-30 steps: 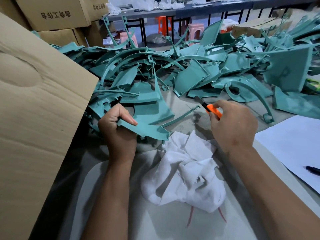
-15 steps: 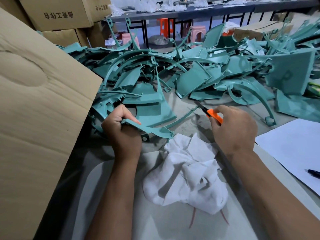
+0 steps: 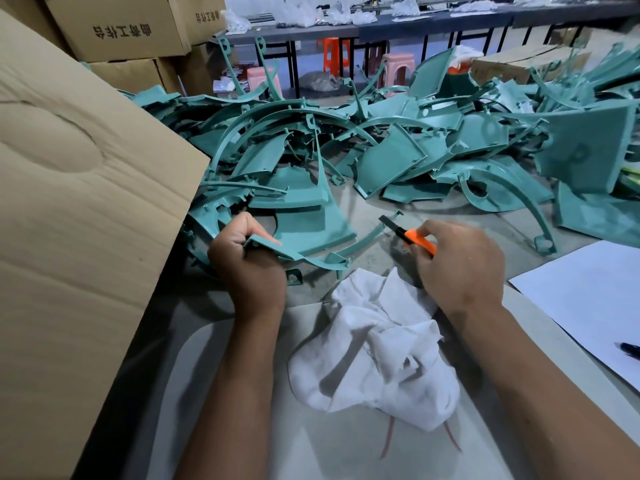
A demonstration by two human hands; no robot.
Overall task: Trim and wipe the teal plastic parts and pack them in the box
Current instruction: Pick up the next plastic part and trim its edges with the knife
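Note:
My left hand [image 3: 247, 268] grips one end of a curved teal plastic part [image 3: 304, 259], which sticks out to the right just above the table. My right hand [image 3: 457, 268] holds an orange utility knife [image 3: 414, 239], its dark blade end pointing up-left, a short way right of the part's free end. A crumpled white cloth [image 3: 377, 344] lies on the table between my forearms. A large heap of teal parts [image 3: 398, 161] covers the table behind my hands. The open flap of a cardboard box [image 3: 76, 216] rises at the left.
A white sheet of paper [image 3: 588, 299] with a dark pen [image 3: 628, 349] lies at the right. Stacked cardboard boxes [image 3: 121, 29] stand at the back left. Farther back are dark tables, orange and pink stools [image 3: 398, 64].
My left hand has turned the teal part slightly, bringing its edge up. The view has shifted a little; the knife hand stays close to the same place.

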